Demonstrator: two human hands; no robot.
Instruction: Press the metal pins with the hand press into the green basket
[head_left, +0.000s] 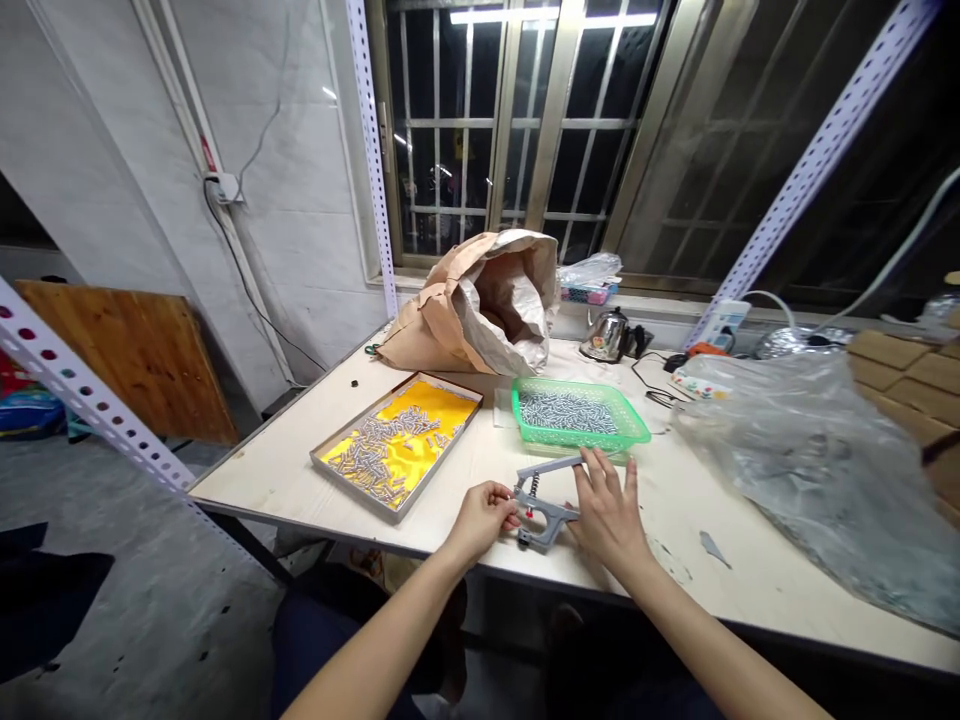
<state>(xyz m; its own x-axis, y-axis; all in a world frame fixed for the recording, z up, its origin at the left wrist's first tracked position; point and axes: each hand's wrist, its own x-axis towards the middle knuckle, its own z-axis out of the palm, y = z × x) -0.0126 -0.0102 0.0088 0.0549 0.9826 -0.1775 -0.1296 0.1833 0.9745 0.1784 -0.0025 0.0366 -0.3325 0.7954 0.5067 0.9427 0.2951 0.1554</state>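
A grey hand press (549, 518) with a long upper lever, a dark coil spring and a small red part stands near the table's front edge. My right hand (609, 505) grips its handle end, fingers over the lever and the thumb side low by the body. At the press's left side, my left hand (484, 518) is closed in a pinch by the red part; what its fingertips hold is too small to make out. To the left lies a shallow tray (397, 515) with a yellow lining and many small metal pins. Behind the press is a green plastic basket (581, 438) full of small metal pieces.
A large open paper sack (435, 325) lies at the back. A metal kettle (606, 335) stands by the window. Clear plastic sheeting (817, 480) covers the right side, near cardboard boxes (907, 375). A grey scrap (712, 547) lies right of my right hand.
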